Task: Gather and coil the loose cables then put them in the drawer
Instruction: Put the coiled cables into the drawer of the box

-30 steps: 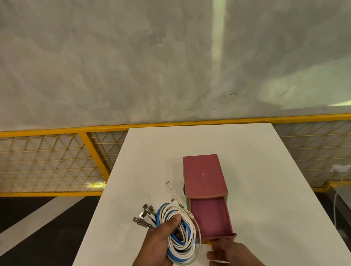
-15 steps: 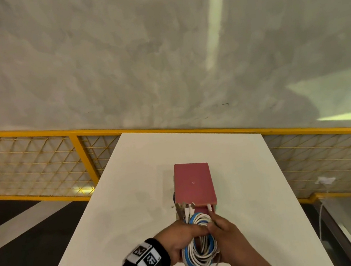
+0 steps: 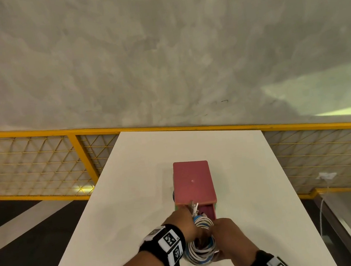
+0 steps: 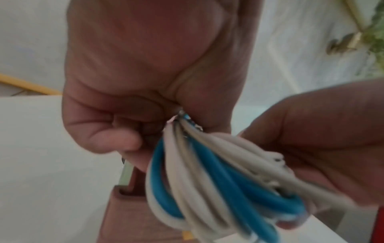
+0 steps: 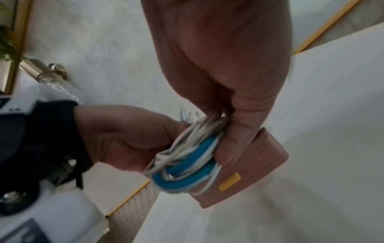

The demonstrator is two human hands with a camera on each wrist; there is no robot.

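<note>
Head view: left hand (image 3: 185, 224) and right hand (image 3: 227, 233) both grip the coil (image 3: 202, 250) of white and blue cables over the open drawer (image 3: 207, 212) of the red box (image 3: 192, 181) on the table (image 3: 117, 209).

Left wrist view: left-hand fingers (image 4: 116, 139) curl round the coil's top.

Right wrist view: right-hand fingers (image 5: 234, 141) clamp the coil against the drawer front.

My head camera looks forward and down along the white table (image 3: 134, 196), hands low in frame. Both wrist cameras sit very close, facing along the fingers. All three share the cable coil (image 3: 202, 250) and pink drawer box (image 5: 268, 157).
</note>
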